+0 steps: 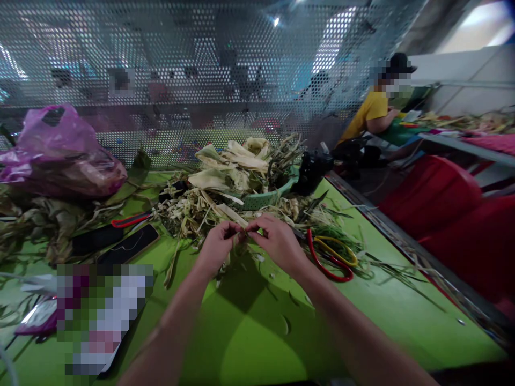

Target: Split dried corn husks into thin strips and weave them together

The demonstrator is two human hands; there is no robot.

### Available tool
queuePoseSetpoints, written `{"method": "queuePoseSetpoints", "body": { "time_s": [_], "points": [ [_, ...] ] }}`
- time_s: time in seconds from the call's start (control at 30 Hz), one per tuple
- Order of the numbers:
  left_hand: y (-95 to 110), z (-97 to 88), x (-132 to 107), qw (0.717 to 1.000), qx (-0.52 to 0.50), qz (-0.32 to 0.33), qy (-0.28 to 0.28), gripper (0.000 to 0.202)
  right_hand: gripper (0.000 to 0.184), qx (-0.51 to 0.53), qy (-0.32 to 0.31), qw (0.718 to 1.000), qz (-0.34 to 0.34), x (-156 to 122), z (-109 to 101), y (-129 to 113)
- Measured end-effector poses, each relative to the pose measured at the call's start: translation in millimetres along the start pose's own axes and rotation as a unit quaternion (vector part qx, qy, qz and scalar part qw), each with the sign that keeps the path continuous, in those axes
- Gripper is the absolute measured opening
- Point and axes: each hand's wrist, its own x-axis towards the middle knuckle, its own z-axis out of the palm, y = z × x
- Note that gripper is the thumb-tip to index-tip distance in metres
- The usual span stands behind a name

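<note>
My left hand [217, 247] and my right hand [279, 244] meet above the green table [257, 343], their fingertips pinched together. Between them is a thin piece of dried husk [242, 234], mostly covered by the fingers. Straight behind the hands, pale dried husks [235, 166] are heaped in a green plastic basket [263, 201]. Loose dry scraps [181, 212] lie around its base. Just right of my right hand rest red-handled scissors [340, 276] and yellow-handled scissors [350, 257], side by side and partly overlapping.
At left are a dark phone [129, 247], a red-edged tool [131, 220] and a purple plastic bag [68, 153] above dried leaves. A black container [314, 169] stands right of the basket. Red chairs [434, 190] and a person in yellow [370, 110] are beyond the right edge.
</note>
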Motion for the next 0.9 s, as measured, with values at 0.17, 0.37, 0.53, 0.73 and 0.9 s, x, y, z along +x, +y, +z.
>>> {"method": "queuePoseSetpoints", "body": {
  "time_s": [0.17, 0.37, 0.53, 0.73, 0.9],
  "points": [
    [-1.0, -0.1, 0.3, 1.000, -0.004, -0.004, 0.021, 0.022, 0.006, -0.017, -0.012, 1.000, -0.003, -0.1, -0.9, -0.6],
    [-6.9, -2.9, 2.7, 0.999, -0.014, -0.013, 0.033, 0.027, 0.008, 0.015, -0.052, 0.999, -0.006, 1.1, -2.0, -3.0],
    [-4.6, -1.6, 1.4, 0.999, -0.027, -0.026, 0.025, 0.023, 0.015, 0.023, -0.003, 1.000, 0.020, 1.0, -0.1, 0.1],
    [-5.5, -1.0, 2.0, 0.999, -0.020, -0.025, 0.025, 0.026, 0.009, 0.015, -0.005, 1.000, 0.009, 0.4, 2.2, 1.3],
    [-7.8, -2.3, 3.1, 0.999, -0.028, -0.026, 0.035, 0.026, 0.009, 0.003, -0.026, 1.000, -0.015, -0.6, 2.2, -0.3]
  ]
}}
